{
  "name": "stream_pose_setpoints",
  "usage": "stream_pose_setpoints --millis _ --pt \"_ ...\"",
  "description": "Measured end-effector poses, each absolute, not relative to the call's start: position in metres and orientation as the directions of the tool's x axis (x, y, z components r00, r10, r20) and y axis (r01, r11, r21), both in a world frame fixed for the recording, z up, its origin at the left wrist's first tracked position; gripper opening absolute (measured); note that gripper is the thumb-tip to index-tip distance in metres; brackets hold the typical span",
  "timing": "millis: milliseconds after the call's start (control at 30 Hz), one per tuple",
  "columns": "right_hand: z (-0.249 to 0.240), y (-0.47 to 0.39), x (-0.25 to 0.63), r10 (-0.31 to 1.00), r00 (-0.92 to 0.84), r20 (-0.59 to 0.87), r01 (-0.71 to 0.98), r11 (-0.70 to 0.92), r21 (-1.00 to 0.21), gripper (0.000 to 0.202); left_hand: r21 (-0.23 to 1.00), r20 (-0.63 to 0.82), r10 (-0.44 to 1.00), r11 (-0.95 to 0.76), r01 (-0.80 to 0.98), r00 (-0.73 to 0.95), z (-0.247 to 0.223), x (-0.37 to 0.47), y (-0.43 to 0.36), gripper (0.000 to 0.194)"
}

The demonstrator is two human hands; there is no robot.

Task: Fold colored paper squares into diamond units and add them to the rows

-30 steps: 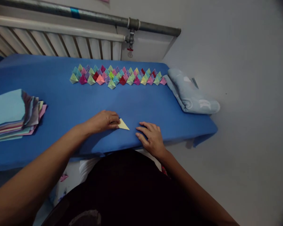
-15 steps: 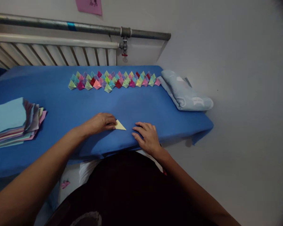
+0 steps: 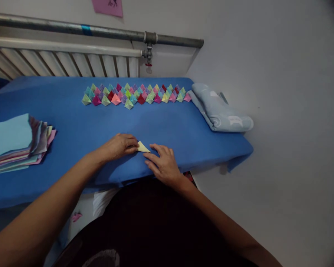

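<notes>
Right hand: here it comes, in from the right since the last look, and now the right hand (image 3: pixel 163 163) has its fingertips at the paper's pointed end; whether they touch, I can't tell from here.
Right fingers: spread, lightly curled, nothing gripped.
Left hand: the left hand (image 3: pixel 121 145) is steady at the other end, fingers bunched together and closed down over the paper.
Yellow paper: there it is, the yellow folded paper (image 3: pixel 144 147), a small crisp triangle lying near the table's front edge, its left end under the left fingers, its sharp tip aimed right.
Table: the table (image 3: pixel 94 124) wears smooth blue cloth, draping over the front edge and hanging in a point at the near right corner.
Folded pieces: what a crowd along the back edge! Rows of peaked, faceted folded paper pieces (image 3: pixel 141 99) in green, pink, red, purple and yellow, packed tight, one green piece poking out in front.
Paper stack: near the left end, a loose paper stack (image 3: pixel 9 133), pale blue on top, ragged layered edges facing right.
Blanket: soft and thick, a folded grey-blue blanket (image 3: pixel 219 111) fills the right edge, against the folded rows.
Open room: plain cloth lies between hands and rows, and from the right hand across to the blanket; the front edge is close below both wrists.
</notes>
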State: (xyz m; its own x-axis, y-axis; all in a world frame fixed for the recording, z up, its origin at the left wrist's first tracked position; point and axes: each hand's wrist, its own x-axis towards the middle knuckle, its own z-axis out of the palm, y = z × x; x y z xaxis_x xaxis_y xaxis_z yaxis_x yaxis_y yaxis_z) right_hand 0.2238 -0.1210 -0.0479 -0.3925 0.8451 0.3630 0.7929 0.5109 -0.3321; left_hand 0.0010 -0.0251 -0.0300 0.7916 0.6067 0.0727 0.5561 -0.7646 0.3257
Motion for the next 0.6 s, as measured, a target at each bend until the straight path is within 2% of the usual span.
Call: stream_pose_setpoints --millis 233,600 --pt "-0.0462 -0.118 0.2149 0.867 -0.396 0.302 0.817 0.483 -0.316 0.03 0.287 0.068 0.615 -0.766 0.575 0.785 -0.0311 0.0007 -0.0262 0.027" --pt "-0.0519 -0.1173 0.2134 0.869 -0.384 0.313 0.829 0.474 -0.298 0.031 0.313 0.081 0.635 -0.748 0.585 0.768 -0.0352 0.0005 -0.0256 0.026"
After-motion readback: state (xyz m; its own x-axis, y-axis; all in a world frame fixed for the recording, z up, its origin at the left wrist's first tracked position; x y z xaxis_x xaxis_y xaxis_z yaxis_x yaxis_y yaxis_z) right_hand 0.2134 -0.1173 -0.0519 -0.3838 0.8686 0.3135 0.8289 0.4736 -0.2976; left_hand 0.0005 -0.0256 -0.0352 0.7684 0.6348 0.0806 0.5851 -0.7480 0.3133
